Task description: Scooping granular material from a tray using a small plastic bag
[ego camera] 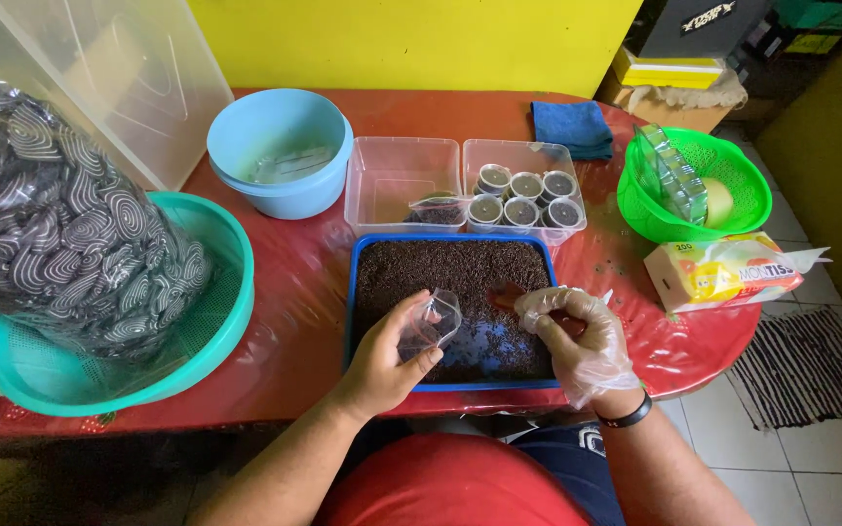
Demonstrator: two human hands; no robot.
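My left hand (387, 356) holds a small clear plastic cup (433, 321), tilted, over a blue tray (352, 292) filled with small dark grains. My right hand (577, 341), in a thin clear plastic glove, grips a small reddish scoop (505, 294) whose tip rests on the grains beside the cup. Behind the tray stand two clear square containers: the left container (392, 173) holds one small filled bag, the right container (528, 153) holds several lidded cups of dark grains.
A light blue bowl (280, 146) stands at the back. A teal strainer basket (216, 321) with a patterned bag (60, 234) is on the left. On the right are a green basket (733, 175), a tissue pack (723, 271) and a folded blue cloth (573, 127).
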